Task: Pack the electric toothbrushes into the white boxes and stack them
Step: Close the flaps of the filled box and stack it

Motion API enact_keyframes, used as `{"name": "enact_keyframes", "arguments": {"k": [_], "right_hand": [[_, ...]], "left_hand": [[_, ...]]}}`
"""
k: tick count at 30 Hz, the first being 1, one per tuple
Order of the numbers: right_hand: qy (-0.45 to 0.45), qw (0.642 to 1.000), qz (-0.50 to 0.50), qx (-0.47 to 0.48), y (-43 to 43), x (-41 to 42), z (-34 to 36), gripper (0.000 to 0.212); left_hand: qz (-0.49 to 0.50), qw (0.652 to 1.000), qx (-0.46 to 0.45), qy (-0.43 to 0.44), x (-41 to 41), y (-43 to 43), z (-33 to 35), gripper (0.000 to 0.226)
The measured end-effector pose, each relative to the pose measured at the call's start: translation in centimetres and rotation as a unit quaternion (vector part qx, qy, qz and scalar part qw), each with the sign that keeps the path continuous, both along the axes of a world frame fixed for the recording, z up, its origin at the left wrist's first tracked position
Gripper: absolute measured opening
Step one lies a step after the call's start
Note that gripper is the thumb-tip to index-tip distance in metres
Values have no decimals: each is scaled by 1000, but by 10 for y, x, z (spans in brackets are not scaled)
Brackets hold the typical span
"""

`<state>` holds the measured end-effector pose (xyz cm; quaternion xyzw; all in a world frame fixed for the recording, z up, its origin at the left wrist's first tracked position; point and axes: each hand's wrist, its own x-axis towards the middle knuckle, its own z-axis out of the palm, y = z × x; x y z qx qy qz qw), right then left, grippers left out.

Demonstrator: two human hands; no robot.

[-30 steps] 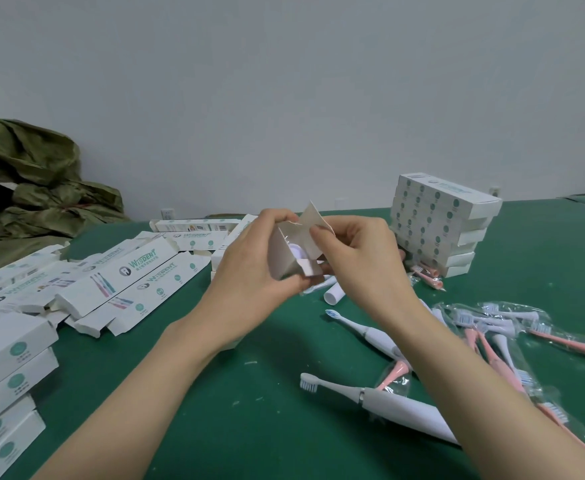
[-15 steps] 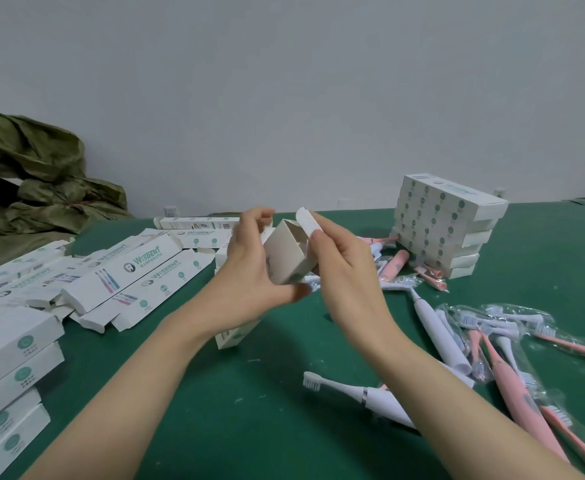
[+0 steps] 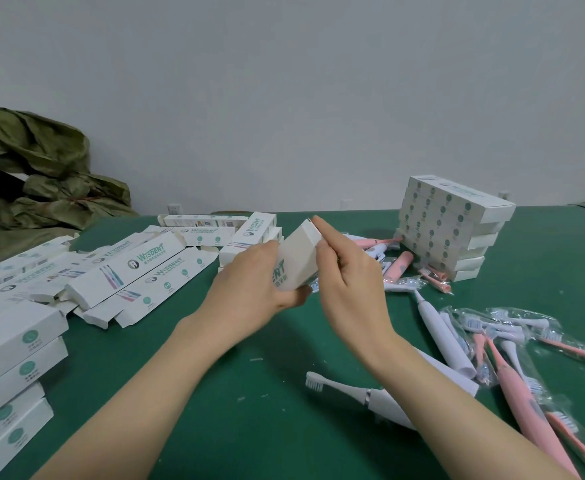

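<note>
My left hand (image 3: 253, 285) grips a white toothbrush box (image 3: 296, 258) from below, held above the green table (image 3: 214, 393) with its end pointing away from me. My right hand (image 3: 349, 275) pinches the box's far end, its index finger lying along the top edge where the flap is down. A stack of closed white boxes (image 3: 453, 223) stands at the back right. A white electric toothbrush (image 3: 363, 396) lies near me under my right forearm. Another white one (image 3: 440, 327) and pink ones (image 3: 526, 396) lie to the right.
Loose open boxes (image 3: 138, 268) are spread at the left, with a stack of closed boxes (image 3: 7, 368) at the near left edge. Bagged brush heads (image 3: 505, 327) lie at the right. A crumpled green cloth (image 3: 31, 174) sits at the far left by the wall.
The box's end flap stood open a second ago and is now folded down. My right hand moved from the flap to pressing along the closed end. The box tilted so its printed side faces me.
</note>
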<state>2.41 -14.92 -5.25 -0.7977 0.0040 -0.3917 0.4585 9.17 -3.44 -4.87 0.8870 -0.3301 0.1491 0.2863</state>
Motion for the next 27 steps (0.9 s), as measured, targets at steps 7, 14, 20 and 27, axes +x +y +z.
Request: {"name": "enact_keyframes", "arguments": {"k": [7, 14, 20, 27], "right_hand": [[-36, 998, -9, -55, 6, 0, -8, 47], [-61, 978, -45, -196, -3, -1, -7, 37], [-59, 980, -73, -174, -6, 5, -10, 38], [-81, 994, -73, -9, -23, 7, 0, 31]], "left_hand": [[-10, 1000, 8, 7, -4, 1, 2, 37], [-23, 999, 28, 37, -5, 2, 4, 37], [-11, 1000, 14, 20, -3, -1, -3, 55], [-27, 996, 51, 71, 5, 10, 3, 51]]}}
